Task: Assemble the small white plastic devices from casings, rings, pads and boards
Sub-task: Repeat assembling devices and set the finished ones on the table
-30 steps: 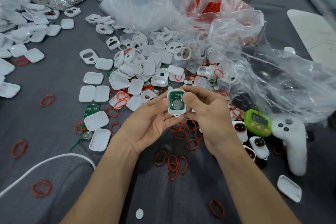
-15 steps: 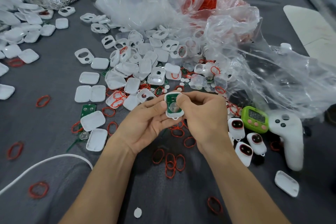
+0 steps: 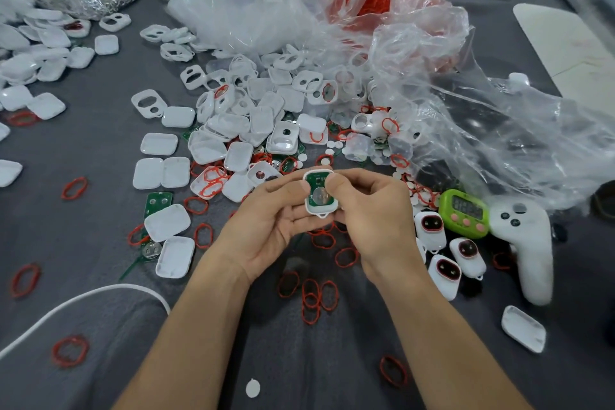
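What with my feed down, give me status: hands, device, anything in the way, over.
Left hand cradles white casing; right hand thumb presses green board seated inside. Casing not yet closed. Loose red rings underneath, nothing blocking.

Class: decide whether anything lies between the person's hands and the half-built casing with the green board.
Nothing visible does. The left hand and right hand grip the casing directly, skin on plastic, with the green board seated inside it.
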Demonstrator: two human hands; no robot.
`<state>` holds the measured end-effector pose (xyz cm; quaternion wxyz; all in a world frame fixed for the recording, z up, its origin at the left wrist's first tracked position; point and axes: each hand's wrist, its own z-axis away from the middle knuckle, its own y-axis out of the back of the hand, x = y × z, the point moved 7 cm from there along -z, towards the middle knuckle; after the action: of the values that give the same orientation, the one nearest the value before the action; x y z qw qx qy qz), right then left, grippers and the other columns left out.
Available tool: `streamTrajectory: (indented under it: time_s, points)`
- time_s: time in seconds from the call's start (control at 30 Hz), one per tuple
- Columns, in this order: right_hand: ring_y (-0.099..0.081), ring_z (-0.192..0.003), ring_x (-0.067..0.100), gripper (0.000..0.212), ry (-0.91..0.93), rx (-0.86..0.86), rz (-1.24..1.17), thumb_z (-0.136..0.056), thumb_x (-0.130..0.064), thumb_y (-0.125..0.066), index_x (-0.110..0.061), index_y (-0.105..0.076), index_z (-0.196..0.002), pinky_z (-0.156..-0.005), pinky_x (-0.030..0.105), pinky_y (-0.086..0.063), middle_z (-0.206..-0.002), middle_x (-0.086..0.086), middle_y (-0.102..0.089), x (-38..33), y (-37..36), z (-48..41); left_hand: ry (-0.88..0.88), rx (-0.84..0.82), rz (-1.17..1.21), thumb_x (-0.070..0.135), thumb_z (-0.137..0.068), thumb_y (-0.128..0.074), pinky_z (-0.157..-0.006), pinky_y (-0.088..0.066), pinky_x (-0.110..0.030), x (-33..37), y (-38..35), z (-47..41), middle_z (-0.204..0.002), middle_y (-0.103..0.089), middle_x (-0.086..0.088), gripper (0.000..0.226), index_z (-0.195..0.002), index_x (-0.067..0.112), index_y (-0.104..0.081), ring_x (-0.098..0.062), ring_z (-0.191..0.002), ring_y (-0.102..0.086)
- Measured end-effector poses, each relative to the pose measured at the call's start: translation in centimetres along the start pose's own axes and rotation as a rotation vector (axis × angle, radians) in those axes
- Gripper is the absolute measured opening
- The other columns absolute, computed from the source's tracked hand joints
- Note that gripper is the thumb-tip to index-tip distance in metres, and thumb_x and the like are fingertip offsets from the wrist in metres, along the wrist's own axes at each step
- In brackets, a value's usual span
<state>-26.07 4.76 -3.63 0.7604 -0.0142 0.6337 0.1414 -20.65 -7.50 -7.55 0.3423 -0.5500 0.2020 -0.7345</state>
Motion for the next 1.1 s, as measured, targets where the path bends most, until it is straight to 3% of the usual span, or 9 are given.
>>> streamTrajectory:
  time_s: [0.13,0.27,0.43,0.63,0.77,1.1]
  points:
    - [-0.076,-0.072,0.016,0.01,0.027,-0.025,0.082,-0.08,-0.033,-0.072,-0.03,-0.082,-0.082,-0.073,0.05,-0.064,-0.074,-0.005,-0.078,0.0,0.1,0.0,-0.105,0.132,-0.197,0.014,-0.081,-0.06,-0.061,-0.063,-0.032,0.2,0.3,0.0,-0.089,-0.078,-0.014,0.027,-0.094,0.017,-0.084,-0.023,-0.074,-0.076]
    - [-0.073,-0.068,0.007,0.013,0.072,-0.041,0.182,-0.081,-0.035,-0.071,-0.032,-0.083,-0.085,-0.069,0.037,-0.063,-0.07,-0.013,-0.076,0.1,-0.1,0.3,-0.216,0.262,-0.322,0.01,-0.079,-0.059,-0.059,-0.061,-0.032,0.3,1.0,0.4,-0.085,-0.078,-0.018,0.028,-0.091,0.015,-0.084,-0.025,-0.07,-0.075]
    - [-0.073,-0.068,0.002,0.013,0.108,-0.061,0.183,-0.085,-0.028,-0.072,-0.038,-0.081,-0.085,-0.066,0.028,-0.06,-0.071,-0.017,-0.076,0.4,-0.3,0.5,-0.264,0.299,-0.352,0.005,-0.076,-0.06,-0.056,-0.06,-0.032,0.6,1.0,0.8,-0.081,-0.077,-0.018,0.028,-0.087,0.014,-0.084,-0.026,-0.067,-0.074]
    - [-0.077,-0.081,0.014,0.015,0.029,-0.145,0.114,-0.081,-0.03,-0.072,-0.032,-0.083,-0.091,-0.079,0.047,-0.064,-0.081,-0.008,-0.079,1.1,-0.8,0.2,-0.246,0.299,-0.341,-0.007,-0.093,-0.055,-0.058,-0.061,-0.031,0.6,0.6,0.9,-0.084,-0.078,-0.016,0.035,-0.088,0.012,-0.083,-0.023,-0.072,-0.075]
    - [-0.077,-0.094,0.018,0.027,0.02,-0.222,0.098,-0.075,-0.019,-0.074,-0.024,-0.082,-0.101,-0.089,0.048,-0.061,-0.095,-0.007,-0.08,1.4,-1.0,0.1,-0.223,0.298,-0.335,-0.005,-0.095,-0.055,-0.059,-0.061,-0.03,0.6,0.7,0.8,-0.089,-0.078,-0.017,0.031,-0.093,0.01,-0.083,-0.023,-0.074,-0.076]
    - [-0.078,-0.083,0.024,0.026,-0.029,-0.124,0.065,-0.065,-0.017,-0.077,-0.023,-0.083,-0.09,-0.081,0.05,-0.063,-0.083,-0.001,-0.08,2.4,-0.2,-0.4,-0.219,0.254,-0.357,-0.005,-0.095,-0.056,-0.064,-0.062,-0.031,0.1,0.4,0.6,-0.093,-0.079,-0.016,0.035,-0.093,0.015,-0.084,-0.024,-0.081,-0.077]
